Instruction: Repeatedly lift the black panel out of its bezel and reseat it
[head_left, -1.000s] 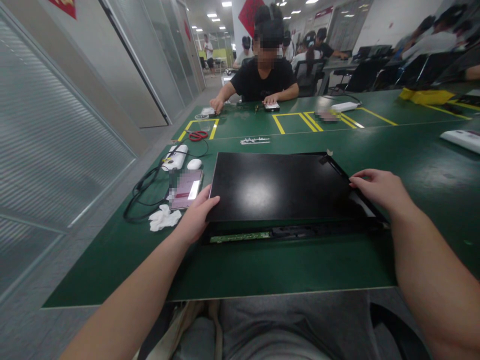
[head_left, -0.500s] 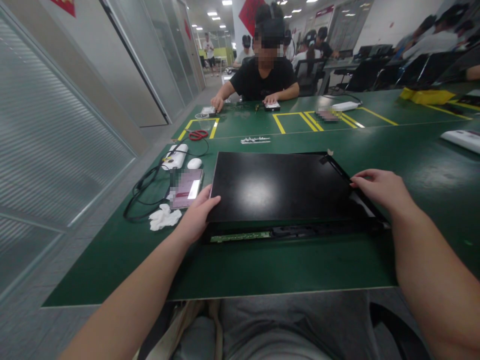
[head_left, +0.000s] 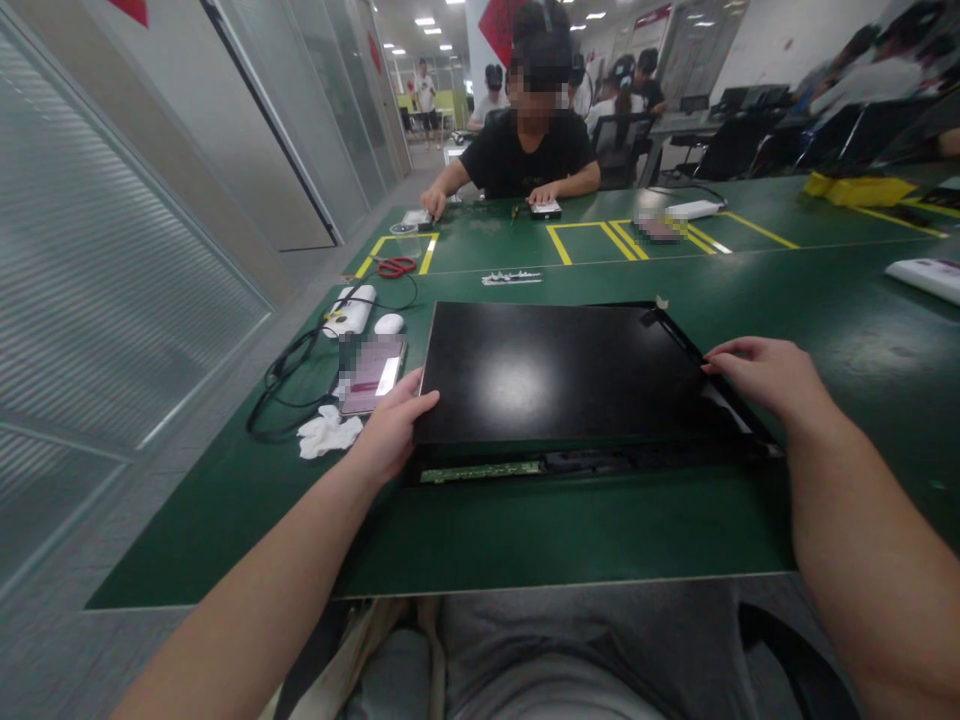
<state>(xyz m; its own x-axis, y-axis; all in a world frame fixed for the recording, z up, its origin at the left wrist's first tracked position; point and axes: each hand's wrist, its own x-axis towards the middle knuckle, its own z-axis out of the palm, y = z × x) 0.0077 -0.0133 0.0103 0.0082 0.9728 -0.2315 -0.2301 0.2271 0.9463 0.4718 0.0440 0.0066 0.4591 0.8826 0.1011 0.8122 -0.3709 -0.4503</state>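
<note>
A black display panel [head_left: 555,370] lies tilted over a black frame [head_left: 739,415], its left side raised. My left hand [head_left: 401,415] grips the panel's left edge, thumb on top and the other fingers mostly hidden beneath. At the right, my right hand [head_left: 757,365] pinches the frame's side rim between thumb and fingertips. Along the near side of the frame, a narrow green circuit board [head_left: 480,472] shows below the panel's edge. A small tab of tape [head_left: 661,302] sticks up at the far right corner.
Left of the panel are a phone [head_left: 371,375], a crumpled tissue [head_left: 330,432], a white rounded case [head_left: 389,324], a white power strip [head_left: 351,310] and black cables [head_left: 274,390]. Red-handled scissors [head_left: 396,267] and white strips [head_left: 511,278] lie beyond. Across the green table [head_left: 570,540] sits a co-worker [head_left: 529,150].
</note>
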